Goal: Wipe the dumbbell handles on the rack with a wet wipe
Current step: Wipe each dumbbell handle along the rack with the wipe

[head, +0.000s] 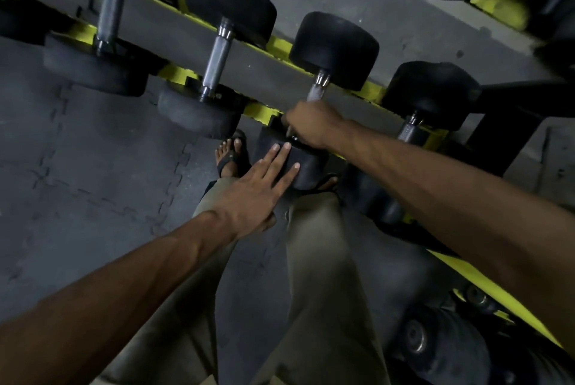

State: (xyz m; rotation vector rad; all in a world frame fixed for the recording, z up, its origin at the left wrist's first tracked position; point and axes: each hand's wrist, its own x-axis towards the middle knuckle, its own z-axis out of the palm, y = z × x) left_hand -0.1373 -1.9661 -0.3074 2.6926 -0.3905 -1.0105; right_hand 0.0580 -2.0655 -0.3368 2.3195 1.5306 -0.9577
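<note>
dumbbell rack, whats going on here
A person stands at a dumbbell rack. Their right hand is curled around the handle of the third dumbbell, where a wipe would be, though none is visible. Their left hand rests flat, fingers straight, on that dumbbell's near head, steadying it.

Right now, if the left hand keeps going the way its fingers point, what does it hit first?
The left hand already has its straight fingers on the near black head of the dumbbell whose handle the right hand grips. Going on, it would press into that head, though depth is hard to judge.
</note>
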